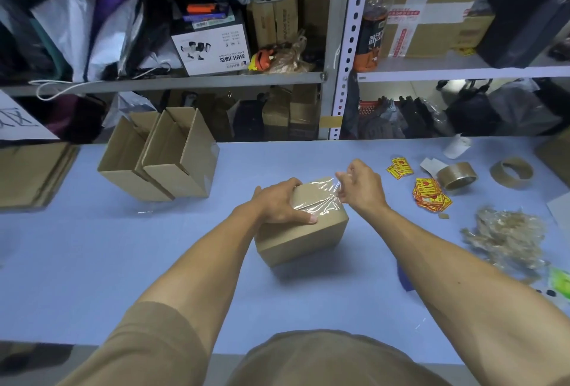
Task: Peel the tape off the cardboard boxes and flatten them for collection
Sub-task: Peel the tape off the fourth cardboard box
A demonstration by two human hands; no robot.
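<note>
I see the sealed cardboard box (pixel 303 225) standing on the blue bench (pixel 92 262) about midway between its near and far edges, roughly central along its length. My left hand (pixel 279 203) lies across the box's top left part, fingers spread over the far top edge and thumb pressed flat on the near side of the top, touching the clear tape (pixel 320 197). My right hand (pixel 362 183) sits at the box's far right corner, fingers curled and pinching a lifted, wrinkled end of that tape, which stretches from the fingertips down onto the lid. Two open cardboard boxes (pixel 160 157) lean side by side toward the bench's far left edge, just beside a stack of flattened cardboard (pixel 34 172) at the left edge. Toward the far right corner lie a roll of brown tape (pixel 456 176) and, near it, an empty cardboard tape core (pixel 512 172). Yellow-and-red stickers (pixel 428 194) are scattered between the box and the roll. A crumpled heap of peeled tape (pixel 505 237) rests by the right edge.
</note>
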